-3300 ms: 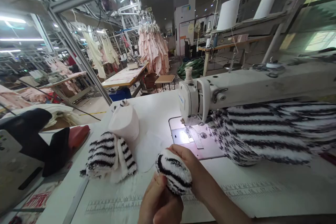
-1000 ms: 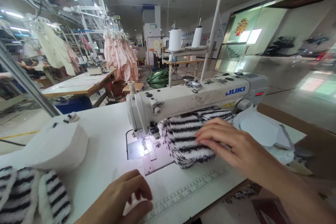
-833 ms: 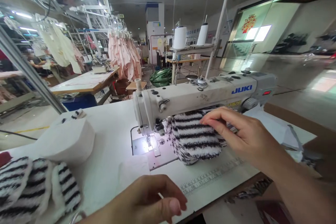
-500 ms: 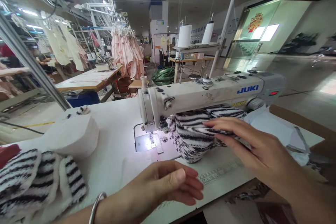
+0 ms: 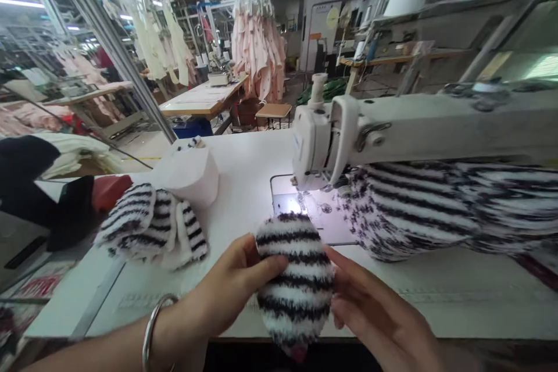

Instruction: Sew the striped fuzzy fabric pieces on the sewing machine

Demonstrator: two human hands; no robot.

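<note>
Garment workshop, white sewing table (image 5: 244, 186); your left hand (image 5: 231, 288) and right hand (image 5: 375, 314) pinch striped fleece piece (image 5: 293, 279) between them, lower centre; sewing machine (image 5: 392, 133) upper right; striped stack (image 5: 150, 226) left.

Your hall is lit evenly by ceiling tubes (image 5: 17, 3) at upper left. The machine lamp throws a hard white patch on the needle plate (image 5: 300, 206) and glares off the bench (image 5: 244, 174). The striped piece (image 5: 294, 279) reads fairly sharp; the striped pile (image 5: 436, 209) at right smears. Your wide lens bends the steel post (image 5: 117, 52) and the edges.
</note>
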